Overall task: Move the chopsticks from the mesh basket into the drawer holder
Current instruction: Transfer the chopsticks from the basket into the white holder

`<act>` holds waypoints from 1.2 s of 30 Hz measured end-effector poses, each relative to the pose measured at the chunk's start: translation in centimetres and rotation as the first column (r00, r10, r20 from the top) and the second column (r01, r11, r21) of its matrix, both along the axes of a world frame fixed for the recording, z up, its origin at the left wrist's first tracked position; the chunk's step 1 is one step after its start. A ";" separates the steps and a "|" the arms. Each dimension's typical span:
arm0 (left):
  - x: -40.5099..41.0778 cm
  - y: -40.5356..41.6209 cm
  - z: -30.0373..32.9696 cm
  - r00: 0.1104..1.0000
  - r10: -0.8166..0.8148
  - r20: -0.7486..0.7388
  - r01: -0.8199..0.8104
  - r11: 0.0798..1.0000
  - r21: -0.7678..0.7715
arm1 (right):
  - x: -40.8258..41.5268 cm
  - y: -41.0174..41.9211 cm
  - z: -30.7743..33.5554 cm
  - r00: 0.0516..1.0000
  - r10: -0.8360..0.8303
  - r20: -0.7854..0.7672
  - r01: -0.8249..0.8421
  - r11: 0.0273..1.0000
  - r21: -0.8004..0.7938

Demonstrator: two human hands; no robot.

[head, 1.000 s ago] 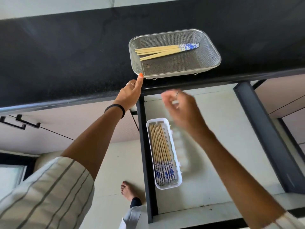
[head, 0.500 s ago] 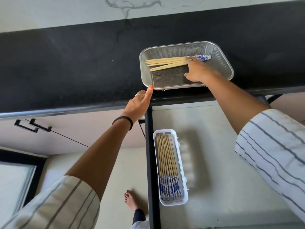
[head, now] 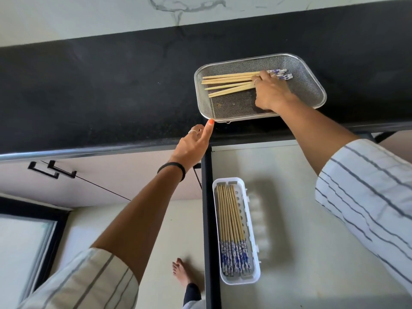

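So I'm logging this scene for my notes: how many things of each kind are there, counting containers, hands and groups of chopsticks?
Containers: 2, the mesh basket and the white holder
Groups of chopsticks: 2, the loose chopsticks in the basket and the chopsticks in the holder
Hands: 2, the left hand and the right hand
Total: 6

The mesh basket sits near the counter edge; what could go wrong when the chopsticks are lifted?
The mesh basket might slide off, since the left hand only touches its corner. The chopsticks lie fanned out, so the right hand may miss or drop some.
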State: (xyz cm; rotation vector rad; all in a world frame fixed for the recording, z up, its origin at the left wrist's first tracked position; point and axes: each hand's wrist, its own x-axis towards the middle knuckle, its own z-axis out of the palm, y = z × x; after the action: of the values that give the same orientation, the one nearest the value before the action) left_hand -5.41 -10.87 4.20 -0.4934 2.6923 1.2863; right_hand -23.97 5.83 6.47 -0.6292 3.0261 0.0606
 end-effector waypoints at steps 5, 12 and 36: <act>0.0 0.1 0.0 1.000 -0.001 -0.007 0.001 1.000 0.008 | -0.2 0.0 -0.1 1.000 0.003 0.000 -0.003 1.000 -0.010; 0.0 0.1 0.0 1.000 0.013 -0.006 -0.013 1.000 0.017 | -0.5 0.1 0.0 0.997 0.083 0.007 -0.083 0.996 0.018; 0.1 -0.1 0.9 0.999 0.011 0.050 -0.014 0.998 0.066 | 17.6 8.1 6.5 0.880 0.158 0.448 0.108 0.852 -0.512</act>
State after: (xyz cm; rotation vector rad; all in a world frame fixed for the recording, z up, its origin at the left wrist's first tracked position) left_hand -5.32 -10.98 5.08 -0.5280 2.6015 1.3434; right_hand -6.34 13.92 12.99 -0.5964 2.5257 -0.8267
